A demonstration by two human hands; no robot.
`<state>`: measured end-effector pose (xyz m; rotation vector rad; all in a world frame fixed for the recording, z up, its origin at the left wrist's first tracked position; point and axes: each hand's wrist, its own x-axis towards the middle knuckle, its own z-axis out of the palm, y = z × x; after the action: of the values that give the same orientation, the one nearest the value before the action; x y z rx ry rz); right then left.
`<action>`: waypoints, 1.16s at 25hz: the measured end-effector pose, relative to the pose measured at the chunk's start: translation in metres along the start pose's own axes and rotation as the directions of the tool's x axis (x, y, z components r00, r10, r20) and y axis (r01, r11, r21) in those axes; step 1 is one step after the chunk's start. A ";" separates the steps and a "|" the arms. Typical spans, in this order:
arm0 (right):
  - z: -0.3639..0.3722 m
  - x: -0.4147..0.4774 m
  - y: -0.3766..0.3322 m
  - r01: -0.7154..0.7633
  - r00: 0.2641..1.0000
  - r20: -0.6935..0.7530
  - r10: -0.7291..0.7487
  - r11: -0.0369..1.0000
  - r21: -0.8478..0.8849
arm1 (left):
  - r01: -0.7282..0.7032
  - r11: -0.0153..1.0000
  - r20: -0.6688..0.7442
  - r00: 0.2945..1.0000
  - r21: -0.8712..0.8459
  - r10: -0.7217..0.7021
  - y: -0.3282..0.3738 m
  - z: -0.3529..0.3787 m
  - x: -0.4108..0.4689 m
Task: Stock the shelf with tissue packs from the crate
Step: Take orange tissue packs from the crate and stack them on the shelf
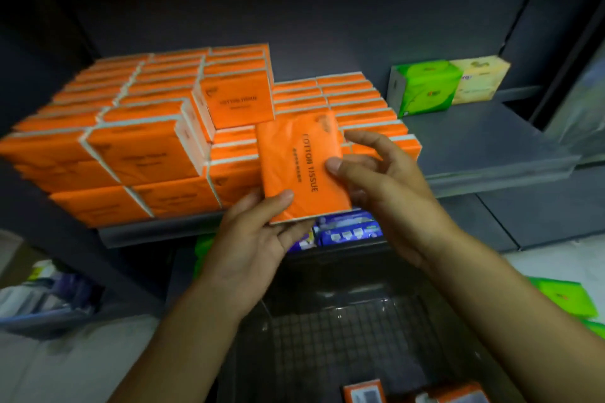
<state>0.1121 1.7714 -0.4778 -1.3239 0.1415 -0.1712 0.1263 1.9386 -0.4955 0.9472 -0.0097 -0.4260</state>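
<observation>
**Two hands on one orange tissue pack, in front of the shelf**

Both of my forearms reach up and forward, and my hands meet on a single orange tissue pack point(298, 170). My left hand point(258, 232) takes it from below: the thumb lies on the printed face near the lower left corner and the fingers curl under the bottom edge. My right hand point(376, 183) takes the right side, with the thumb pressed on the face and the other fingers bent round behind the edge; the index finger stretches out toward the pack's upper right corner. The pack stands on end, slightly tilted, with the words COTTON TISSUE running down its length.

Just beyond my hands is the grey shelf point(474, 147). The stacked orange packs point(137, 147) fill the part behind and to the left of my hands, piled higher on the left than directly behind the held pack, which overlaps the lower rows. Farther right of my right hand, at the back of the shelf, a green tissue pack point(424, 87) touches a pale yellow one point(481, 78).

Below my hands, between my forearms, sits the dark crate point(343, 337) with a grid floor. Two orange packs point(363, 393) lie at its near end, cut off by the frame. Blue packages point(350, 230) show under my left fingers, on a lower level.
</observation>
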 end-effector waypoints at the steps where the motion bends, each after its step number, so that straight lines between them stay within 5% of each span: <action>1: 0.008 -0.003 0.001 -0.008 1.000 0.011 0.008 1.000 0.016 | -0.020 0.995 -0.003 1.000 -0.098 0.020 -0.001 0.004 0.001; 5: 0.031 -0.014 0.001 0.013 0.999 0.047 -0.014 0.999 0.029 | -0.093 0.962 -0.047 0.995 -0.258 0.083 -0.007 0.014 0.007; 13: 0.036 0.013 -0.016 0.117 0.993 -0.007 -0.118 0.988 -0.100 | -0.150 0.973 -0.104 0.986 -0.175 0.134 0.005 0.025 0.017; 19: 0.020 0.058 -0.024 0.154 0.987 -0.002 -0.159 0.956 -0.250 | -0.323 0.883 -0.351 0.827 0.341 0.438 0.047 -0.004 0.045; 23: 0.028 0.087 -0.012 0.170 0.985 0.027 -0.171 0.931 -0.323 | -0.310 0.664 -0.241 0.761 0.681 0.602 0.046 -0.007 0.063; 29: 0.053 0.126 -0.002 0.165 0.986 0.039 -0.162 0.922 -0.350 | -0.270 0.655 -0.238 0.780 0.706 0.579 0.046 -0.018 0.089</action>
<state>0.2460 1.7959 -0.4641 -1.6965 0.0543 -0.2917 0.2280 1.9442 -0.4853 1.6678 0.0357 0.3045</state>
